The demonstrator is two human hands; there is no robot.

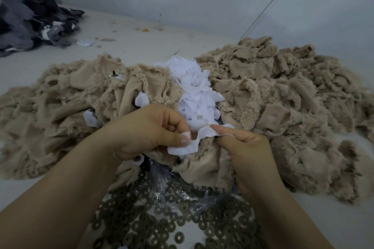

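Spanning the gap between two bare hands, a white fabric strip [199, 137] is held just above the near middle of a heaped tabletop [141, 46]. Its left end is pinched by the left hand [149, 131], whose grip is closed tight, the thumb pressed over the cloth against curled fingers. Its right end is pinched by the right hand [245, 147], the grip likewise closed, with thumb and forefinger meeting on the strip's edge and the other fingers curled under. The strip sags in a wave between the two grips. Directly behind it a mound of white scraps [192, 87] is seen, flanked left and right by wide piles of frayed beige fabric pieces [283, 87]. Nearer, below the forearms, dark flat rings [162, 228] are scattered over crinkled clear plastic [168, 188]. At the far left, a heap of dark grey cloth [26, 12] is piled against the wall.
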